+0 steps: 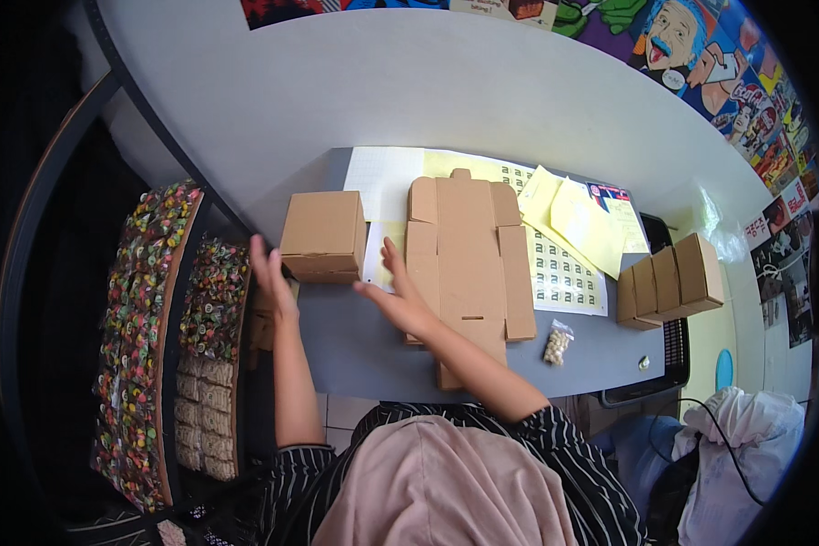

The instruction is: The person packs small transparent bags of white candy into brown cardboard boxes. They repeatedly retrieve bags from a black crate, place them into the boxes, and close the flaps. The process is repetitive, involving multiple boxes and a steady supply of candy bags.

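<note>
A folded cardboard box (322,225) sits near the left end of the grey table, its front flap facing me. My left hand (273,276) is raised at its left front corner, fingers apart; whether it touches the box cannot be told. Just right of the box's front, my right hand (401,297) is held with thumb and fingers spread and nothing in it. Beside and partly under my right forearm lies an unfolded cardboard box blank (469,252). Right of the blank is a small clear bag of pale round pieces (558,342).
Sticker sheets (566,273) and yellow papers (587,222) lie behind and right of the blank. Several small cardboard boxes (669,280) stand at the table's right end, by a black basket (679,348). Shelves with bagged sweets (147,327) stand close at left.
</note>
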A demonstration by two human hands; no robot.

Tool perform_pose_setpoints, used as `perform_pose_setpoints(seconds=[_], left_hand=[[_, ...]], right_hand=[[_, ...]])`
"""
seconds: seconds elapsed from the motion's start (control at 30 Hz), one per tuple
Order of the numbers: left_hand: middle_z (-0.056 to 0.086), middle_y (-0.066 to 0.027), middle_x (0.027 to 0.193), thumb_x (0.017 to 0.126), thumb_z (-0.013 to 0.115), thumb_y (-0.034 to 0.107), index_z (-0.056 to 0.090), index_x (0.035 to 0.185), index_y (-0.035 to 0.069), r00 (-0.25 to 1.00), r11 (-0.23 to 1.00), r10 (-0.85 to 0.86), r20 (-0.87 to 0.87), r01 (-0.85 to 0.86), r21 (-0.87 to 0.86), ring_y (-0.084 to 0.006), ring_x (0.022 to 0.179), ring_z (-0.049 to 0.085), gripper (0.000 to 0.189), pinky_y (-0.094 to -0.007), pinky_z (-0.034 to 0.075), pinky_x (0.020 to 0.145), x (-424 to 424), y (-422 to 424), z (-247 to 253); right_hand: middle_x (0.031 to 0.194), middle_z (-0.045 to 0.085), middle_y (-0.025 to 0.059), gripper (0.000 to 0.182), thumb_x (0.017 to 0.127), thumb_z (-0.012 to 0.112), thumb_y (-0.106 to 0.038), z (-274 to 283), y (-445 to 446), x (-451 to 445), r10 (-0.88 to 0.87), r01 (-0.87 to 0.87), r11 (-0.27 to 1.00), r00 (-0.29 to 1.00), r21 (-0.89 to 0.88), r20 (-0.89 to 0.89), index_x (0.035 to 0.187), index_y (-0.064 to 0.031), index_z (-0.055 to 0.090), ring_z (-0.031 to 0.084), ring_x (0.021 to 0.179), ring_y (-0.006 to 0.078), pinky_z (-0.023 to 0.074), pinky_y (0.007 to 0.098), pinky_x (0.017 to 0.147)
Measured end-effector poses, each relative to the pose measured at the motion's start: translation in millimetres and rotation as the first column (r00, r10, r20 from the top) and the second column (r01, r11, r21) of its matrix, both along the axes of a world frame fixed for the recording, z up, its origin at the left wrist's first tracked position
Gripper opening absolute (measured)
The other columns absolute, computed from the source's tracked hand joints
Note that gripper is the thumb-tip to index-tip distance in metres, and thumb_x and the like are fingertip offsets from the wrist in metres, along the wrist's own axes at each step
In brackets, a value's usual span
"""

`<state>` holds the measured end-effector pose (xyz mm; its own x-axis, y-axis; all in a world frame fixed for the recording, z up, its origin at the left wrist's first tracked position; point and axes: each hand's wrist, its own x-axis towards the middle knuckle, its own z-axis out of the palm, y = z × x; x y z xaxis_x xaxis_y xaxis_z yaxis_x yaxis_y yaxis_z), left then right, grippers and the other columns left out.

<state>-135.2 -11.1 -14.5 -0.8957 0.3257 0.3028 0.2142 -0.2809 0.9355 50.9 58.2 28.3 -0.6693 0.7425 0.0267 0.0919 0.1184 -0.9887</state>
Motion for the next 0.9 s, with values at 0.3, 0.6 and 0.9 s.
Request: perform_pose_setpoints(seconds=[0.3,0.6,0.9], left_hand=[[0.044,-0.0114,0.109,0.083,0.051,0.015,0.046,0.114,0.001,0.893,0.915,-0.359,-0.272,0.279,-0.291,-0.0185,0.087,0.043,0.034,-0.027,0.038,0.072,137.6,-36.7,15.0],[0.04,-0.0162,0.115,0.089,0.051,0.023,0.034,0.131,-0.003,0.789,0.661,-0.613,-0.046,0.48,-0.578,-0.0229,0.094,0.045,0.053,-0.0302,0.039,0.085,149.3,6.9,-10.5],[0.038,-0.0186,0.12,0.088,0.051,0.024,0.035,0.13,-0.004,0.782,0.66,-0.613,-0.112,0.429,-0.617,-0.0297,0.112,0.04,0.053,-0.0336,0.032,0.097,160.7,-1.9,7.3]], right_hand=[[0.114,0.049,0.0175,0.042,0.076,0.059,-0.009,-19.6,39.5,188.1,-0.747,0.493,0.556,0.649,0.669,0.144,0.116,0.0006,0.049,0.047,0.107,0.0319,0.0361,0.0401,0.092],[0.093,0.059,0.0198,0.032,0.081,0.052,-0.011,-30.3,33.6,197.3,-0.673,0.507,0.701,0.703,0.502,0.229,0.107,0.0069,0.056,0.058,0.085,0.0331,0.0449,0.0375,0.076],[0.117,0.052,0.0172,0.039,0.082,0.051,-0.013,-19.4,19.1,190.2,-0.706,0.352,0.634,0.627,0.689,0.329,0.118,0.002,0.05,0.049,0.106,0.0316,0.0325,0.0435,0.091]])
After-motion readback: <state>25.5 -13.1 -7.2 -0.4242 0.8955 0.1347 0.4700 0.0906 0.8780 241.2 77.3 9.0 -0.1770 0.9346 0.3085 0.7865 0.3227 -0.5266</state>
